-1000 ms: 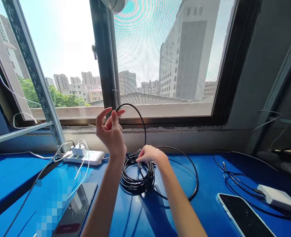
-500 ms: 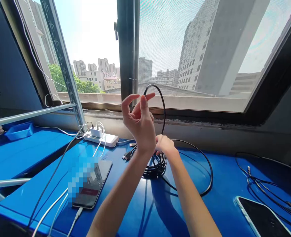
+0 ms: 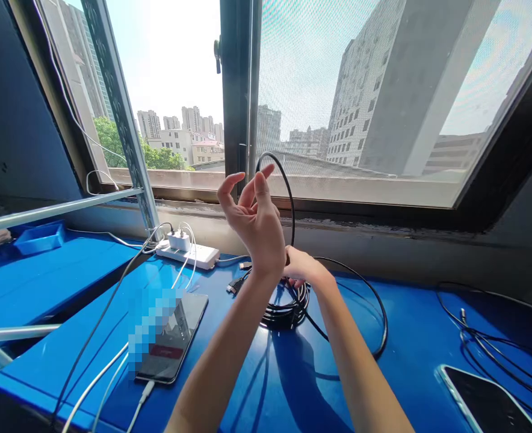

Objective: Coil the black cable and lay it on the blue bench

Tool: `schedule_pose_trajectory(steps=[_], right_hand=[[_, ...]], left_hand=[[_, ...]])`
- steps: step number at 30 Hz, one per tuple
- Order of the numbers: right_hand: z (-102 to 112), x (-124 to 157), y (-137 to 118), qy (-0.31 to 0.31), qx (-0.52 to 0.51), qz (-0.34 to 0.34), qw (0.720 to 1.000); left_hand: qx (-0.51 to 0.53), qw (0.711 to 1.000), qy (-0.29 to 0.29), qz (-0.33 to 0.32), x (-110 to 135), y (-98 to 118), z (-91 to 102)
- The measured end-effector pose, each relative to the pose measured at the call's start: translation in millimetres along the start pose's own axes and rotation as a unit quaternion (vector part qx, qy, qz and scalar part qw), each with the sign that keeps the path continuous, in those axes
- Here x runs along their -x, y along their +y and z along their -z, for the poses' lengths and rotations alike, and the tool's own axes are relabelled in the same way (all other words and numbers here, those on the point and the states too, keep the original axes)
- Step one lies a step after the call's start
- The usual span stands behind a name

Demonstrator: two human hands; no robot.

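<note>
We saw the left hand (image 3: 253, 225) raised above the blue table (image 3: 67, 337), palm turned toward the window, its fingers (image 3: 262, 189) spread loosely and pinching a loop of the black cable (image 3: 290, 204) near its top. This loop rose in an arc up to the level of the window sill (image 3: 360, 195) and came down again to the right hand (image 3: 303, 267). The right hand lay low, just behind the left wrist, and it pressed on the coiled part of the same cable, the coil (image 3: 288, 310), which rested on the table in the middle. We could not see clearly how its fingers closed, because the left wrist covered a part of them. One more wide loop of the cable lay on the table to the right of the coil. To the left, farther away, there was a white power strip (image 3: 189, 252) with chargers, and nearer a phone (image 3: 173, 340) with a white wire. Another phone (image 3: 487, 400) lay at the near right.
</note>
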State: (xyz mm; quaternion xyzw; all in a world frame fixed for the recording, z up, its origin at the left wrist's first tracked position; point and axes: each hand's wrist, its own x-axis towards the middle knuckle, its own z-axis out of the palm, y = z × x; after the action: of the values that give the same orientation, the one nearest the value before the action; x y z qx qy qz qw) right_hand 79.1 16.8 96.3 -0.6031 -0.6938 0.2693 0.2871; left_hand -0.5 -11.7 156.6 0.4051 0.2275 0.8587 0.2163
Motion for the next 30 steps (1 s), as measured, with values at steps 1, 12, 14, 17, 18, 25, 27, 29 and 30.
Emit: schedule_pose_trajectory(steps=[1,12,14,17,18,25,27,29,30], right_hand=[[4.4,2.0,-3.6,-0.006,0.012,-0.018,1.0],[88.1,44.3,-1.8,0.219,-0.079,-0.002,0.973],[102.0,50.4,12.0,0.281,-0.119,-0.006,0.952],[115.0,56.2,29.6,0.301,-0.154,-0.092,0.937],[116.9,57.1,33.8,0.286,-0.153,-0.13,0.937],[105.1,42.3,40.9,0.121,-0.099,-0.163,0.974],[100.0,34.8,41.1,0.127,-0.069,-0.153,0.978],[96.8,28.5,46.4,0.144,-0.049,-0.139,0.979],[95.9,26.1,52.1,0.15,-0.043,-0.135,0.978]], left_hand=[[0.003,1.0,-0.001,0.001,-1.2,-1.4,-0.7],[-0.009,0.998,-0.058,0.009,-17.9,-9.7,2.5],[0.009,0.998,-0.064,0.026,-20.6,-8.6,4.4],[0.036,0.994,-0.091,0.046,-24.2,-2.9,7.7],[0.045,0.993,-0.102,0.049,-25.1,0.1,8.9],[0.072,0.985,-0.151,-0.035,-26.0,21.5,14.4],[0.061,0.983,-0.163,-0.067,-24.6,22.6,14.7],[0.058,0.982,-0.155,-0.093,-22.2,22.1,14.5],[0.054,0.983,-0.145,-0.098,-20.7,21.7,14.2]])
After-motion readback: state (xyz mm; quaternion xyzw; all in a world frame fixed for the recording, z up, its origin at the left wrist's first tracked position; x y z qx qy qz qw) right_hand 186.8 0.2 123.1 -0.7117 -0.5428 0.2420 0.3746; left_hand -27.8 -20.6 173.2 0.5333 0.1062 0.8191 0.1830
